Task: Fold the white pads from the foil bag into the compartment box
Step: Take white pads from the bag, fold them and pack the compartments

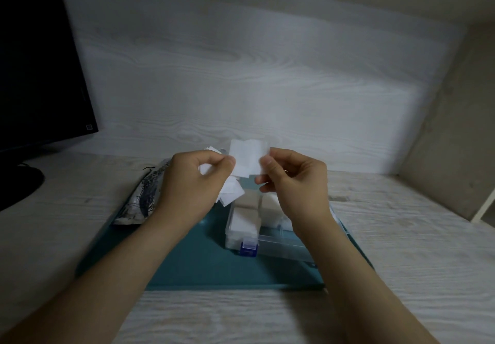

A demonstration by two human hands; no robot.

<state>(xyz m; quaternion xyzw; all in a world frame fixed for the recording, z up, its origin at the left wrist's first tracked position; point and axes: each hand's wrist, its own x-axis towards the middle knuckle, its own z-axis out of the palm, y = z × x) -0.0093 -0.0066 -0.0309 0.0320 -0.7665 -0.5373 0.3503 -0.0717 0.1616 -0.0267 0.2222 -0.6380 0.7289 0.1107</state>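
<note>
My feed shows the left hand [192,180] and right hand [292,180] pinching 1 white pad [247,159] by opposite edges, thumb against forefinger, other fingers curled. The pad is held in the air above the compartment box [267,236]. The box sits on a teal mat [201,263], with the foil bag [144,199] left of it.

1. The desk [401,250] has a pale wood-grain top.
2. A teal mat [187,258] lies flat on the desk.
3. A foil bag [144,199] lies across the mat's far left corner, part of it on the mat and part on the bare desk.
4. A black monitor [34,62] stands well to the left of the mat, its round base [18,185] on the desk.
</note>
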